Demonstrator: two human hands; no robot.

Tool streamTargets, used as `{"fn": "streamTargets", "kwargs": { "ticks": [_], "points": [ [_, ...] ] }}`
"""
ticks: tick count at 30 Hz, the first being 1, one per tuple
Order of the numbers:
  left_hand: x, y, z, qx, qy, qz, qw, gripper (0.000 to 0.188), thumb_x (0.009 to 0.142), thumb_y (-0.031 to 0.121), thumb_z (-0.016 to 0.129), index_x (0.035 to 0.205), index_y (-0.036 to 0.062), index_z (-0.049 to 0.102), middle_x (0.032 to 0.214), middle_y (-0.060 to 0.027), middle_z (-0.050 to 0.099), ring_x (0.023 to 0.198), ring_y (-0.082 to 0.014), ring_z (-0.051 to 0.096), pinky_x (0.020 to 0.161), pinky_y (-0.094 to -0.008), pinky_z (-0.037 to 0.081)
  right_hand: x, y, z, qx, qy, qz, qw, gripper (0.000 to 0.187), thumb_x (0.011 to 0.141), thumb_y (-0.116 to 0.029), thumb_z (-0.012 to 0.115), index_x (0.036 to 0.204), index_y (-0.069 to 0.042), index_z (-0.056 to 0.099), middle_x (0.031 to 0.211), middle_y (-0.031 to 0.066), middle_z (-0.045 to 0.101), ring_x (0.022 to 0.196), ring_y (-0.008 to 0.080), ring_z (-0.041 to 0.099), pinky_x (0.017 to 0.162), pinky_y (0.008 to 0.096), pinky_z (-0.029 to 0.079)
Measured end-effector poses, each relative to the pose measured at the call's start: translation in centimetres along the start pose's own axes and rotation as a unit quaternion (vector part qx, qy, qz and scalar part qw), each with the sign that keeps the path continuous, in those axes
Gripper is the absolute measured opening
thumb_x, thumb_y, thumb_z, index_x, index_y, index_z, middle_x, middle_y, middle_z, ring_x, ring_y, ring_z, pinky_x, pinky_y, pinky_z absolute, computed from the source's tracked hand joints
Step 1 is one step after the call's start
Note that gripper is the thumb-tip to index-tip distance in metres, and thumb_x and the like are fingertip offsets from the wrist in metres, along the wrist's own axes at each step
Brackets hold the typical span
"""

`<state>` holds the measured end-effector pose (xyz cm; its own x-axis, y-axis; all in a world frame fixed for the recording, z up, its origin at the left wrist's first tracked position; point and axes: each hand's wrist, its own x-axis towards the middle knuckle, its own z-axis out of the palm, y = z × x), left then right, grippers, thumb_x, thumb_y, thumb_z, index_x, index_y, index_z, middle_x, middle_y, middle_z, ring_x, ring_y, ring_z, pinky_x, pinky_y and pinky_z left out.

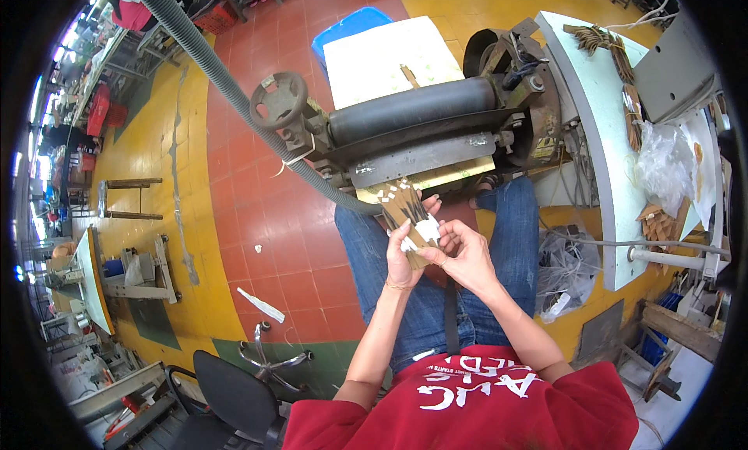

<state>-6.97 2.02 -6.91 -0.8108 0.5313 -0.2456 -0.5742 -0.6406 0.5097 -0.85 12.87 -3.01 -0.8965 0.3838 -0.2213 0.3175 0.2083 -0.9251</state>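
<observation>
A red shirt (499,403) with white letters is closest, at the bottom. Two bare arms reach out from it over blue jeans (516,240). The left hand (400,268) has its thumb on top of a bunch of flat brown strips (402,210), with fingers curled under and around them. The right hand (470,261) pinches the near end of the same bunch between its thumb and fingers. So the strips are held up over the lap, slanting away, with small white bits at their far end and a white patch by the right fingers. Just past the strips is a big machine with a gray metal plate (425,158) and, behind that, a fat black roller (413,109). A round wheel (279,101) sits on its left side, and a bendy gray hose (210,64) runs past it. To the right, a pale tabletop (596,115) has more brown bundles (662,222) and a crinkly clear bag (662,163). Beyond the roller lies a white board (382,56), with something blue (358,20) poking out behind it.
</observation>
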Motion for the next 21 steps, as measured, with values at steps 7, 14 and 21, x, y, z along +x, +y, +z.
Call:
{"fn": "streamTargets", "kwargs": {
  "ticks": [7,14,21],
  "points": [
    [-0.4,-0.1,0.9,0.013,-0.006,-0.015,1.000,0.062,0.091,0.033,0.048,0.143,0.0076,0.026,0.127,-0.0182,0.049,0.119,-0.0295,0.049,0.097,-0.0441,0.046,-0.6,-1.5,0.3,-0.110,0.067,-0.080,0.988,0.048,0.063,-0.037,0.083,0.089,-0.004,0.058,0.080,0.0036,0.055,0.062,0.0172,0.056,0.059,0.0312,0.048],
    [-0.9,-0.1,0.2,-0.024,-0.030,-0.012,0.999,0.058,0.092,0.029,0.048,0.142,0.0089,0.027,0.123,-0.0163,0.050,0.114,-0.0262,0.052,0.097,-0.0393,0.045,-0.2,0.0,-0.7,0.101,-0.057,0.074,0.991,0.025,0.075,-0.019,0.078,0.080,-0.001,0.062,0.070,-0.0004,0.058,0.061,0.0031,0.052,0.055,0.0197,0.042],
    [-1.2,0.1,-0.4,0.052,0.050,-0.032,0.997,0.060,0.088,0.011,0.059,0.140,0.0074,0.031,0.119,-0.0081,0.053,0.102,-0.0155,0.056,0.089,-0.0312,0.049,0.5,0.6,-1.6,0.237,-0.023,0.075,0.968,0.017,0.080,-0.010,0.074,0.084,-0.001,0.060,0.075,0.0023,0.063,0.067,0.0053,0.057,0.061,0.0192,0.047]
  ]
}}
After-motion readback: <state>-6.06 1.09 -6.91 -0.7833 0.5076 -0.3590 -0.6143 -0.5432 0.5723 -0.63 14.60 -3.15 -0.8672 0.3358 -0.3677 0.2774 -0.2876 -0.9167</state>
